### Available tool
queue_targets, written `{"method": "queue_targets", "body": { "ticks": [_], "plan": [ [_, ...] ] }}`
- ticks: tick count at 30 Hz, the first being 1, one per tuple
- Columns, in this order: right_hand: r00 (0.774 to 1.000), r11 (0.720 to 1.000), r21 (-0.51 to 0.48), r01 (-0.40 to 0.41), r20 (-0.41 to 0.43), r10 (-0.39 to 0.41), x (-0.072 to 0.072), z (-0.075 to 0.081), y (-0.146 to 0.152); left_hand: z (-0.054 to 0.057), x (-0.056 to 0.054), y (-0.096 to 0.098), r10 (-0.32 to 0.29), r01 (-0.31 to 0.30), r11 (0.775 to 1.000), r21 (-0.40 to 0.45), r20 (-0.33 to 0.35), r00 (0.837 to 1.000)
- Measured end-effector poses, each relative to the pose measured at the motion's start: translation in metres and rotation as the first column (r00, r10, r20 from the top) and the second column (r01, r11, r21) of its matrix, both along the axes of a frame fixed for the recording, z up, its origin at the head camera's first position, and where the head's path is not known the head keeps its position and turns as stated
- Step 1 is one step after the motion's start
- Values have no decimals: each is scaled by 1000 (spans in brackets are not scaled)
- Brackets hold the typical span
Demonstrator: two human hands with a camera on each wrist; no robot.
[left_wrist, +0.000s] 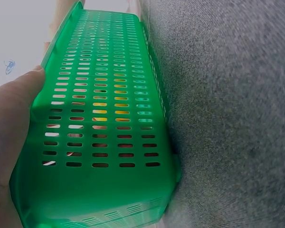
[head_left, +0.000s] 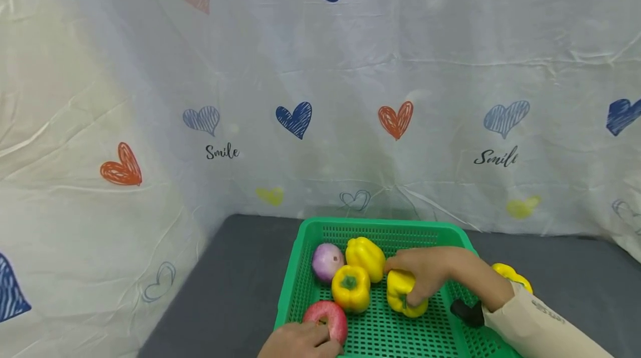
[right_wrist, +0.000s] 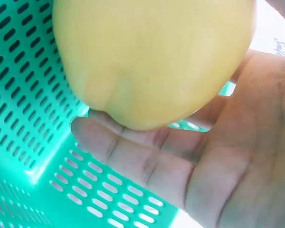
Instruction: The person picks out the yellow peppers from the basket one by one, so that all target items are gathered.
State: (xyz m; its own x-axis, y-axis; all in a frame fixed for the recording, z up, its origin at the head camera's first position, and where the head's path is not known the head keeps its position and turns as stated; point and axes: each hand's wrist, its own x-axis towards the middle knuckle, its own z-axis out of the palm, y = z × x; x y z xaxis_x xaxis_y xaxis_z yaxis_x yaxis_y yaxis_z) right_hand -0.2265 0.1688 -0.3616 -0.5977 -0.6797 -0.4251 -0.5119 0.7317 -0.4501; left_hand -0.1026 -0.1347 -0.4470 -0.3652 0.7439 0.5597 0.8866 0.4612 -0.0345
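Note:
In the head view my right hand [head_left: 423,271] grips a yellow bell pepper [head_left: 400,291] inside the green basket [head_left: 380,223]. The right wrist view shows this pepper [right_wrist: 152,61] large, with the fingers [right_wrist: 133,156] curled beneath it close over the slotted floor. My left hand [head_left: 300,341] holds the near-left rim of the basket, beside a red apple [head_left: 339,316]. Seen from the left wrist, its thumb [left_wrist: 26,88] lies along the rim on the outside; the other fingers are mostly hidden behind the wall.
Two more yellow bell peppers [head_left: 350,289] and a round pale-purple vegetable [head_left: 328,262] sit in the basket's left half. Another yellow pepper [head_left: 511,274] shows beyond the right forearm, outside the basket. A dark grey table [head_left: 225,285] lies beneath, with a heart-printed curtain [head_left: 345,85] behind.

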Motion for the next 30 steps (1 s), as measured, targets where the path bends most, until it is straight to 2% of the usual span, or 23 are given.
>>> {"method": "queue_targets", "body": {
  "ticks": [5,9,13,16,20,30],
  "plan": [
    [998,996,-76,-39,-54,35,6,5,4,2,0,0,3,-3,1000,-1,-3,1000],
    [992,977,-193,-90,-100,72,9,7,11,3,2,0,10,-10,1000,-4,9,1000],
    [989,957,-280,-68,-148,27,11,7,15,4,2,1,14,-14,1000,-3,10,1000],
    [980,956,-292,-20,-196,-39,13,7,15,3,2,0,17,-17,1000,-8,4,1000],
    [968,955,-295,3,-237,-76,15,8,15,3,3,0,13,-13,1000,-5,-8,1000],
    [962,950,-309,-46,-271,-42,20,9,19,5,3,0,16,-16,1000,-8,-24,1000]
  ]
}}
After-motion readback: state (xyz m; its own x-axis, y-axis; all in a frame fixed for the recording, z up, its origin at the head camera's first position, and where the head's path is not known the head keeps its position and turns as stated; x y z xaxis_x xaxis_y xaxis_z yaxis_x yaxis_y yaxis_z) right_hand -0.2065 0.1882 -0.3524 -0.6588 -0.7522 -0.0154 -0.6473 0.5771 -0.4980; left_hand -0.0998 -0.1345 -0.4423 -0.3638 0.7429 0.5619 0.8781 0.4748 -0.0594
